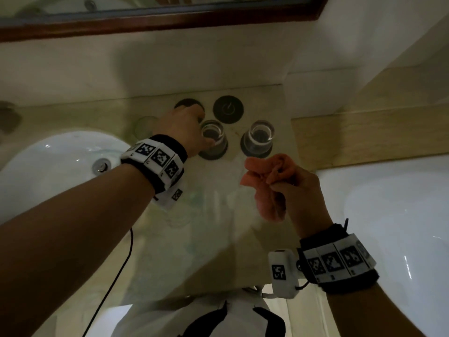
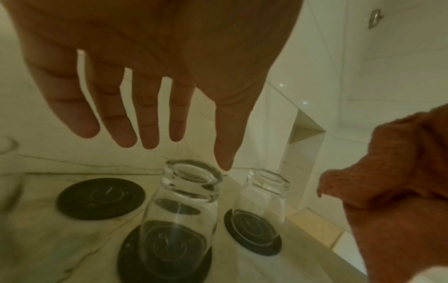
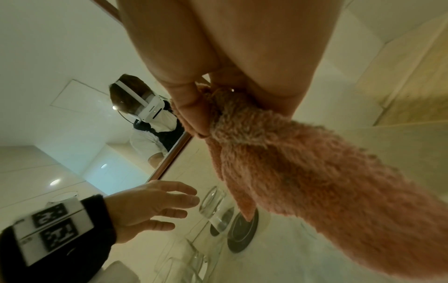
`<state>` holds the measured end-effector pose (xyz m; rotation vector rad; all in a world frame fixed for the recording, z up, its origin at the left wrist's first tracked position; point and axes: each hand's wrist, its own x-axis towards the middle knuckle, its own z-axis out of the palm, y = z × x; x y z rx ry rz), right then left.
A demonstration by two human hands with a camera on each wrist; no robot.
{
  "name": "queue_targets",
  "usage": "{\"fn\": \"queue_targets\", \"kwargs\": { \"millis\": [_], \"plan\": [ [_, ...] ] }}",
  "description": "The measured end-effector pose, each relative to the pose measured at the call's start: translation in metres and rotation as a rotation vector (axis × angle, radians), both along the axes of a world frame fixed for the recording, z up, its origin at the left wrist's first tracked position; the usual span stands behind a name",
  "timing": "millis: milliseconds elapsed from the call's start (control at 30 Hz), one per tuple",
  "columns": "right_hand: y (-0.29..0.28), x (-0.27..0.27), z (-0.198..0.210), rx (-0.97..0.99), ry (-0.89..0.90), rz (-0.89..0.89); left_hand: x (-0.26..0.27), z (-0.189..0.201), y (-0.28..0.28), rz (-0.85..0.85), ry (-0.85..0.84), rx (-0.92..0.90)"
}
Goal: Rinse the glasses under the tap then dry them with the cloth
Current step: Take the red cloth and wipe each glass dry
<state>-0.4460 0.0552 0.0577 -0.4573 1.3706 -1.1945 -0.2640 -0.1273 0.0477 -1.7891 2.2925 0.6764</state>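
The left hand (image 2: 155,63) is held spread, grasping nothing, above two upturned glasses (image 2: 180,208) set on coasters (image 2: 100,199) near the tabletop's back edge; the cloth (image 1: 268,181) is clutched in the right hand (image 1: 300,193). A glass could be toppled by a careless reach.

Head view looks steeply down; both wrist views sit close, sharing the inverted glasses (image 2: 179,208) on the counter (image 1: 218,239)

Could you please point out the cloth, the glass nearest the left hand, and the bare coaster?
cloth (image 1: 269,176): head view, bunched middle.
glass nearest the left hand (image 2: 184,206): left wrist view, side wall.
bare coaster (image 1: 228,109): head view, centre.
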Motion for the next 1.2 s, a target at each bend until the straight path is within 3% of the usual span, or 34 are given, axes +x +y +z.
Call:
{"fn": "queue_targets", "kwargs": {
  "millis": [267,467,600,700,767,900,1100,1200],
  "plan": [
    [-0.023,0.030,0.006,0.002,0.093,0.082,0.064,0.002,0.037,0.142,0.069,0.082],
    [-0.031,0.056,0.008,-0.040,0.115,0.092,0.098,-0.013,0.063,0.066,0.050,0.110],
    [-0.029,0.069,0.005,-0.065,0.098,0.091,0.113,-0.026,0.076,0.036,0.105,0.022],
    [-0.027,0.076,0.004,-0.059,0.111,0.107,0.121,-0.033,0.079,0.120,0.156,-0.127],
    [-0.025,0.081,0.005,-0.049,0.138,0.102,0.123,-0.039,0.077,0.157,0.127,-0.100],
    [-0.024,0.088,0.006,-0.027,0.218,0.082,0.123,-0.052,0.072,0.167,0.133,0.008],
    [-0.029,0.101,0.020,-0.047,0.364,0.219,0.126,-0.066,0.074,0.198,0.328,0.043],
    [-0.038,0.119,0.031,-0.168,0.620,0.406,0.138,-0.058,0.079,0.161,0.459,0.063]
  ]
}}
